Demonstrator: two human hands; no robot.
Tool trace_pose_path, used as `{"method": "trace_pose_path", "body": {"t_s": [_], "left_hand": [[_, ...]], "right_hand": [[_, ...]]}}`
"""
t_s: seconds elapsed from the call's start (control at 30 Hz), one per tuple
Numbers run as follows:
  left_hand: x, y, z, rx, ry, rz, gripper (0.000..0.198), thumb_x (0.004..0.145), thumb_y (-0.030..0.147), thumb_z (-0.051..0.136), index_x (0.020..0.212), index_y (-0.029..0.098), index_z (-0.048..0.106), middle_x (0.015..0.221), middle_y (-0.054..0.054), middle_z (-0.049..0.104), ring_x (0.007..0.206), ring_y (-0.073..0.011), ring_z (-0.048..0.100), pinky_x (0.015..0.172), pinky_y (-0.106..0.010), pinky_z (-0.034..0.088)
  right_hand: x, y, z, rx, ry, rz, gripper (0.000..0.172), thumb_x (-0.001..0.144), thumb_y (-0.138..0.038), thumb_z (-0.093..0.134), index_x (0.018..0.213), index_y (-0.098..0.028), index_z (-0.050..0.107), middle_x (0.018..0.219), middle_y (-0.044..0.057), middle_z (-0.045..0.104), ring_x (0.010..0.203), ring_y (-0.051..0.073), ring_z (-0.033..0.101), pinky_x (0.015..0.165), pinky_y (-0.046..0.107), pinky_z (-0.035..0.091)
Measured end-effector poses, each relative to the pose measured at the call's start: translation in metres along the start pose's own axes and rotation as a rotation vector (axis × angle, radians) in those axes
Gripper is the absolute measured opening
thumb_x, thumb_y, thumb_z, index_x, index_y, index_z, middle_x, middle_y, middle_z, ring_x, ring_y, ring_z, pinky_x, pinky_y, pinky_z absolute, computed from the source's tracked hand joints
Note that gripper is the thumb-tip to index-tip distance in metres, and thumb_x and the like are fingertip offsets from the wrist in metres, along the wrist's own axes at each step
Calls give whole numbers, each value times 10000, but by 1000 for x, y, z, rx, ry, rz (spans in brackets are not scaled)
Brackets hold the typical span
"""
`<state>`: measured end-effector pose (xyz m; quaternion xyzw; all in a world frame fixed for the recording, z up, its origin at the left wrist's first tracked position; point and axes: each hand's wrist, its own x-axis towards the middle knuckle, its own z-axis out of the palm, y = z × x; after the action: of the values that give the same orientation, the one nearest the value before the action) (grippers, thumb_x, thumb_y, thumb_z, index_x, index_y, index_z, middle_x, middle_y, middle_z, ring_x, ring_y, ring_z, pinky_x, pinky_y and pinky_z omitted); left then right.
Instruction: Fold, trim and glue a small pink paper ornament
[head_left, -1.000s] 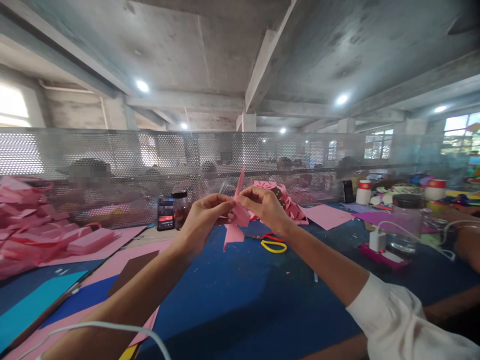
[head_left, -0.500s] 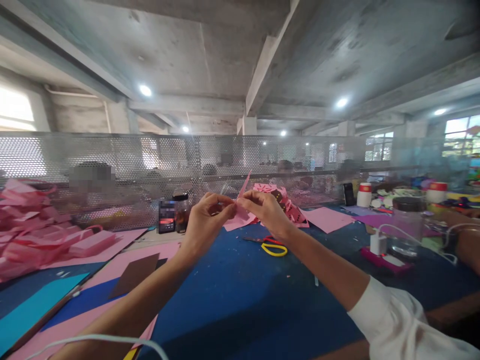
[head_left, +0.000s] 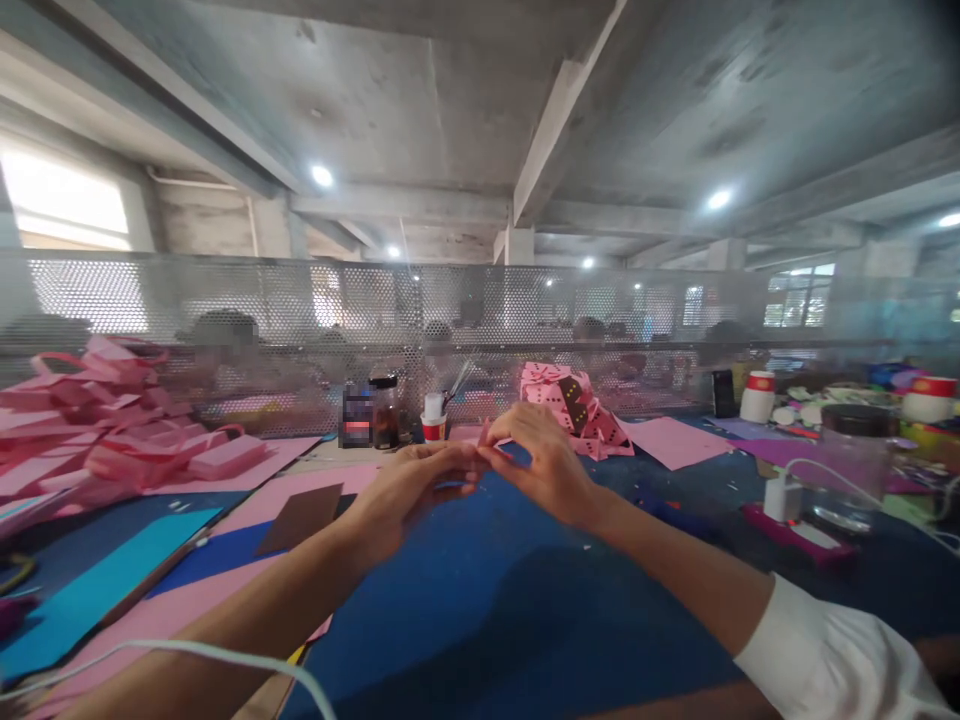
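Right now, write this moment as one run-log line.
left hand: pinching pink paper; right hand: pinching same paper; paper: mostly hidden; beyond: dotted pink bundle

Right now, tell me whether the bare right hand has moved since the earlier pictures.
Yes, downward: the bare right hand appears lower in view against the grey perforated metal partition.
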<state>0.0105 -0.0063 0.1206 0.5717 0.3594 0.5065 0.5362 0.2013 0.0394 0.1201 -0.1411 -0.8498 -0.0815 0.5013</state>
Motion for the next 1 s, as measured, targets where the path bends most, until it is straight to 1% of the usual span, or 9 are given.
{"method": "trace_pose_path", "body": {"t_s": [0.1, 0.2, 0.33, 0.43, 0.57, 0.7, 0.9, 1.0], "left_hand": [[-11, -19, -1, -122, -33, -119, 237, 784, 373, 725, 866, 152, 749, 895, -83, 713, 812, -154, 633, 787, -262, 499], [-15, -39, -3, -139, -27, -186, 182, 773, 329, 734, 812, 152, 744, 828, -55, 699, 757, -130, 615, 751, -236, 488], [-15, -61, -12, -122, -29, -199, 140, 780, 289, 718, 815, 154, 734, 828, -45, 696, 785, -135, 620, 794, -248, 483], [-14, -71, -18, -104, -16, -204, 124, 770, 279, 733, 784, 156, 719, 825, -37, 681, 803, -139, 615, 826, -267, 483], [-15, -75, -19, -100, -1, -195, 126, 773, 283, 737, 778, 159, 714, 826, -33, 663, 824, -146, 605, 835, -274, 483], [-15, -76, -19, -109, 2, -180, 141, 771, 299, 747, 771, 163, 712, 811, -29, 662, 808, -144, 603, 814, -266, 482], [-15, -77, -20, -148, -31, -185, 132, 778, 290, 742, 789, 164, 705, 839, -38, 686, 832, -155, 625, 831, -280, 480], [-16, -77, -17, -169, -33, -195, 112, 771, 272, 741, 788, 166, 707, 835, -38, 697, 822, -155, 633, 814, -272, 481]], "right_hand": [[-19, -7, 3, -97, -77, -121, 76, 946, -244, 549, 957, -190, 602, 941, 24, 676, 951, 162, 582, 1001, 393, 352], [-36, -10, 8, -169, -155, -204, 79, 950, -221, 536, 976, -182, 599, 944, 23, 677, 940, 163, 586, 1039, 417, 323], [-53, -11, 17, -241, -215, -221, 112, 960, -206, 516, 1021, -176, 605, 971, 32, 677, 962, 169, 590, 1064, 436, 301], [-59, -10, 21, -261, -242, -210, 130, 966, -226, 514, 1036, -180, 613, 981, 37, 673, 991, 173, 587, 1091, 455, 277], [-63, -10, 23, -289, -245, -226, 152, 958, -250, 532, 1062, -174, 611, 1024, 54, 673, 1048, 193, 572, 1119, 478, 255], [-64, -12, 24, -317, -241, -231, 151, 960, -236, 514, 1061, -178, 611, 1038, 56, 677, 1056, 196, 573, 1128, 486, 247], [-64, -12, 24, -321, -224, -237, 175, 942, -249, 532, 1079, -161, 597, 1061, 69, 668, 1086, 206, 569, 1116, 489, 275], [-65, -11, 25, -315, -223, -229, 152, 940, -230, 533, 1066, -175, 597, 1065, 64, 665, 1093, 201, 562, 1115, 495, 278]]}}
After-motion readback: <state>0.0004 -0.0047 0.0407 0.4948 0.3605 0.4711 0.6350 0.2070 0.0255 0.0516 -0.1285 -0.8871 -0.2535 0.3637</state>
